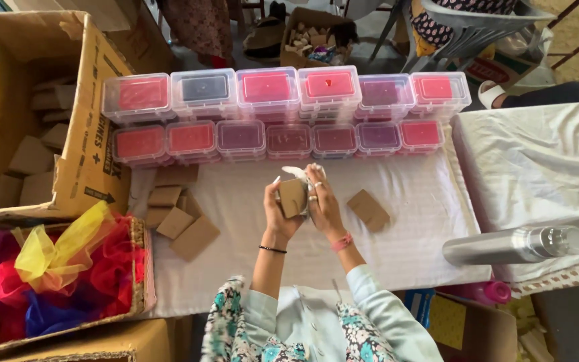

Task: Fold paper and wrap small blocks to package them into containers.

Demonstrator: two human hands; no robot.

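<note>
My left hand and my right hand are raised together above the white cloth table. Between them they hold a small brown cardboard box. A bit of white tissue or fabric sticks out above the box, under my right fingers. Several more brown boxes lie in a loose pile to the left of my hands. One flat brown box lies to the right.
Two rows of clear plastic cases with red, pink, purple and dark contents line the table's far side. A big carton of brown boxes stands left, a basket of coloured net fabric below it. A steel bottle lies right.
</note>
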